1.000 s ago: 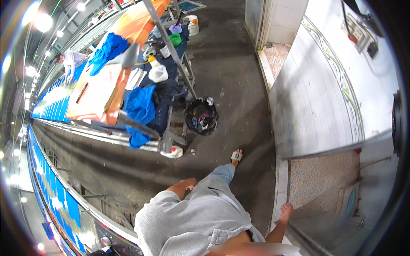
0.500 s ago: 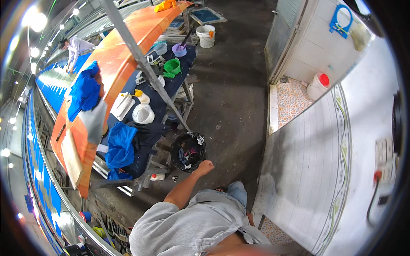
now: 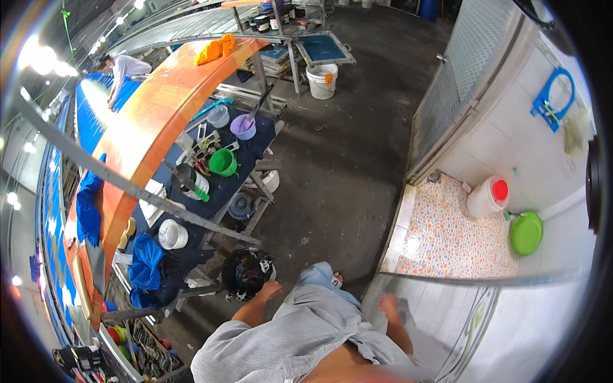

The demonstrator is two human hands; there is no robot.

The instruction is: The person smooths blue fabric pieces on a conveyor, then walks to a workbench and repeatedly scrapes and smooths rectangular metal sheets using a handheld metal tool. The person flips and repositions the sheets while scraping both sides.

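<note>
The left hand (image 3: 271,290) is hanging just beside the black bin (image 3: 227,273), which is standing on the floor (image 3: 338,172) near the bench (image 3: 220,191). The right hand (image 3: 388,303) is hanging near the white tiled wall (image 3: 428,300). Whether the fingers are spreading or closing cannot be determined.

Dark floor (image 3: 345,159) between a long orange table (image 3: 163,105) and pale tiled wall (image 3: 495,131) (bright lamps (image 3: 43,59) upper left).

Pail (image 3: 223,163) on left-hand table (image 3: 223,189), bin (image 3: 246,274) beside table, door (image 3: 454,89) at right
</note>
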